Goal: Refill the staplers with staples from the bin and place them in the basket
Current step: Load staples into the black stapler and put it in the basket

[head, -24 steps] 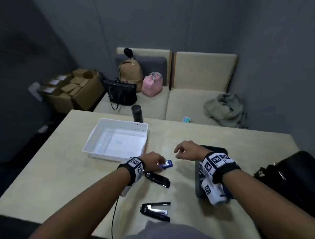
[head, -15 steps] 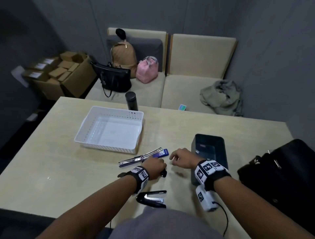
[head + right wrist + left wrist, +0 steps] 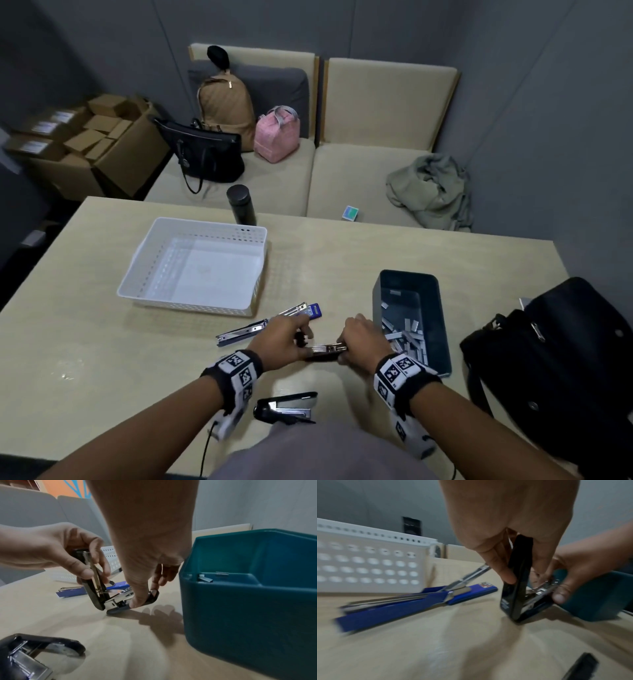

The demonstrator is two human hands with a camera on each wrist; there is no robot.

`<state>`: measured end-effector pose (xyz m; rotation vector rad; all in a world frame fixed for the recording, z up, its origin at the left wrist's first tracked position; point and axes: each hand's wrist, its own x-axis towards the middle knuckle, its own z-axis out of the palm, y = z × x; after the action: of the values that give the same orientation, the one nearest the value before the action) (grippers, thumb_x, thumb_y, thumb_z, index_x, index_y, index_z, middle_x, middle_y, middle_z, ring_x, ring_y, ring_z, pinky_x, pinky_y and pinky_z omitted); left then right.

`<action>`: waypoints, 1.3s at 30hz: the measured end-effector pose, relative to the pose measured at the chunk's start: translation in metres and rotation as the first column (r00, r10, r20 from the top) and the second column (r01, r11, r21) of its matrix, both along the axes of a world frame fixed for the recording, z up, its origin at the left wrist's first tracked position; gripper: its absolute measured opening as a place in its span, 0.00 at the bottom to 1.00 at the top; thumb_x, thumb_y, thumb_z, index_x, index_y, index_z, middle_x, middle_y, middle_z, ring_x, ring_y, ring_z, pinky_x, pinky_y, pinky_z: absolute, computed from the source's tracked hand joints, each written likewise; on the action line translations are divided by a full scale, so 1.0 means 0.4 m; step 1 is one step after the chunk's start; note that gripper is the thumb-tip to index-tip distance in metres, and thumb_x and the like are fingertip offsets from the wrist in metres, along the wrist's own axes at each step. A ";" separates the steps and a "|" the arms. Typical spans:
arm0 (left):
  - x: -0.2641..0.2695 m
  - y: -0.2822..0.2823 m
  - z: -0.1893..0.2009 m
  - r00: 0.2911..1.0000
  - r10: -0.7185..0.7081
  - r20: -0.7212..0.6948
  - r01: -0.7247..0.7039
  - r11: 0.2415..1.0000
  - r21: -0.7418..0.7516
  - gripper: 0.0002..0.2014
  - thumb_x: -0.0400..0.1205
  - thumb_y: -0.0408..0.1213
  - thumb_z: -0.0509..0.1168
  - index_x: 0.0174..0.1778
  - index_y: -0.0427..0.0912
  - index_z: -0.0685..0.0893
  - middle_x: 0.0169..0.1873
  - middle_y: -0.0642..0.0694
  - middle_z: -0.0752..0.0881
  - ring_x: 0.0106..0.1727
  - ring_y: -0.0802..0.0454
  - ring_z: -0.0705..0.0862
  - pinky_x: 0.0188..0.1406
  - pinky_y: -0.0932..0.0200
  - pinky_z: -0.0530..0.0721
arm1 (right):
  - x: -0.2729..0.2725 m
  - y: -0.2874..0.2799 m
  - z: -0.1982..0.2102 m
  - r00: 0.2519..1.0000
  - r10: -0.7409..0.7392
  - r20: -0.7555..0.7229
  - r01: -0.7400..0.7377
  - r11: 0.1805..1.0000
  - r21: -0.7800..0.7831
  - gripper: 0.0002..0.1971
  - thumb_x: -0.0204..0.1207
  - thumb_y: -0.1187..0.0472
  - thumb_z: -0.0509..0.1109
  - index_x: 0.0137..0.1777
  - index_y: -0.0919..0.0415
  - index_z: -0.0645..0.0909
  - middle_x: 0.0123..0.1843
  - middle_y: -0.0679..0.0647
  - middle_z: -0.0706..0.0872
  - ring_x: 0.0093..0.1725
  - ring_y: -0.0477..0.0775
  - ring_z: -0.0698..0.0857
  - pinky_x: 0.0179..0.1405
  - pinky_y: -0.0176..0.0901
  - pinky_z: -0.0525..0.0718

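**Black stapler now hinged open on the table**

The small black metal stapler [image 3: 520, 588], shut half a second ago, stands opened between both hands. The left hand [image 3: 281, 337] pinches its raised top arm; the right hand [image 3: 363, 342] clamps its base beside the teal plastic bin [image 3: 442, 329]. Loading staples [image 3: 409, 337] likely comes next; the white perforated basket [image 3: 144, 274] holds nothing.

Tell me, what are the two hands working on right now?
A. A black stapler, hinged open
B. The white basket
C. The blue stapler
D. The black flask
A: the left hand lifts the top arm of the black stapler while the right hand pins its base to the table; the blue stapler lies untouched beside it.
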<state>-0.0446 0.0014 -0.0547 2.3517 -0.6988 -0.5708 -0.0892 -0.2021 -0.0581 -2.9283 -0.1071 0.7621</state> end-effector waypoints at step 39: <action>-0.055 -0.044 -0.054 0.830 -0.549 0.093 0.376 0.675 0.634 0.32 0.88 0.33 0.52 0.86 0.58 0.50 0.66 0.35 0.75 0.61 0.34 0.76 0.45 0.43 0.80 | 0.053 -0.302 0.067 0.905 -0.424 0.039 0.407 0.889 0.208 0.09 0.75 0.65 0.67 0.50 0.58 0.88 0.51 0.59 0.90 0.48 0.60 0.88 0.50 0.50 0.88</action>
<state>-0.0666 -0.0160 -0.0764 2.8775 -1.4748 -0.7745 -0.0680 -0.3230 -0.0312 -2.6526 0.4057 0.5253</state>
